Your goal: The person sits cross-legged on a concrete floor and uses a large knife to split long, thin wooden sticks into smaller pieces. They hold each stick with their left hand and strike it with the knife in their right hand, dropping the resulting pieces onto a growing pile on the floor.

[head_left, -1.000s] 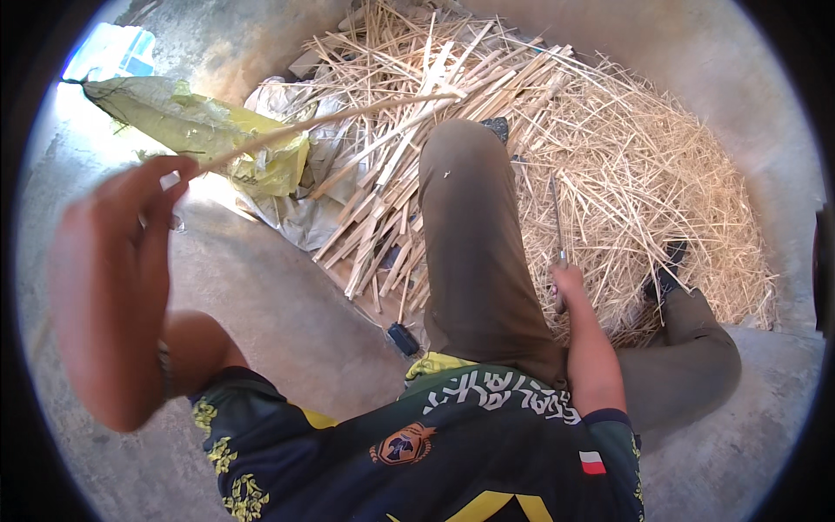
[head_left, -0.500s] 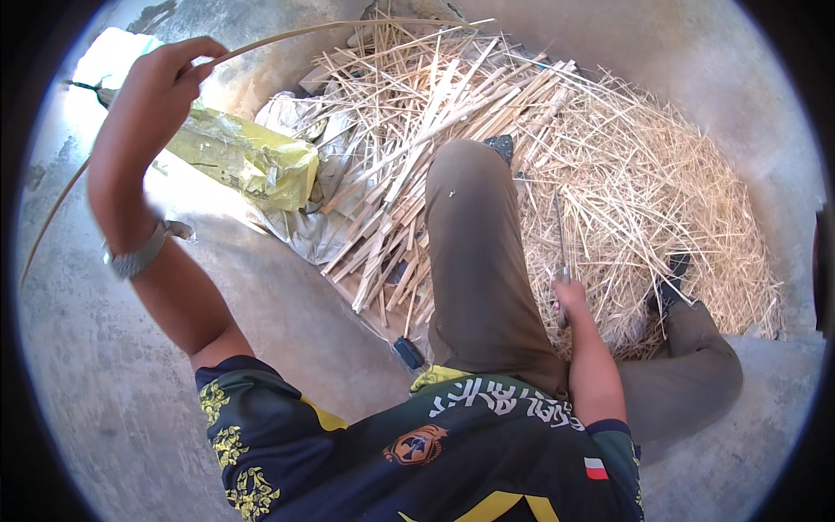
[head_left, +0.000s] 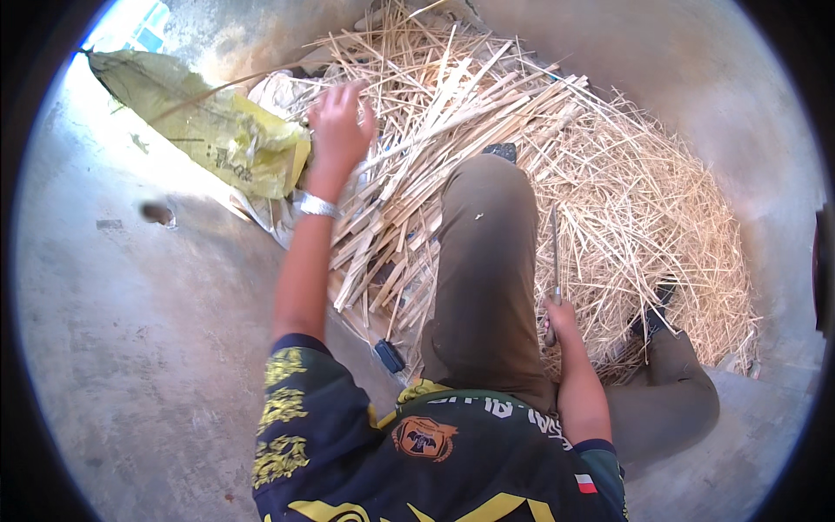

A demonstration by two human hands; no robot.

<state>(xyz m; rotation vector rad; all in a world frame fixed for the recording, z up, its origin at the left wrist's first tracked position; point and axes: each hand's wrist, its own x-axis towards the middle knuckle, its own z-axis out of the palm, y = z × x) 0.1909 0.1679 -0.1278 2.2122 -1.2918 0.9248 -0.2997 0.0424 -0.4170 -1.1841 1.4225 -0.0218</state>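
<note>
My left hand [head_left: 341, 130], a little blurred, reaches over the left edge of a heap of split wooden strips [head_left: 409, 174]. Its fingers are spread, and no object shows in them. Beyond it a long thin cane-like strip [head_left: 228, 85], smeared by motion, passes above the yellow sack [head_left: 252, 148], apart from the fingers. Low beside my bent knee, my right hand [head_left: 559, 317] is closed around the handle of a long narrow-bladed knife [head_left: 555, 248]. The blade points away from me, over pale shavings.
A broad mound of thin curled shavings [head_left: 661, 209] covers the floor at the right, around my foot. A small dark box-like object [head_left: 389, 356] lies left of my knee [head_left: 487, 217]. Concrete floor [head_left: 156, 331] stretches to the left, and a wall [head_left: 626, 43] rises behind the heap.
My left hand has swung right and down from the upper left, letting go of the long strip, which has dropped toward the sack. My right hand keeps its hold on the knife.
</note>
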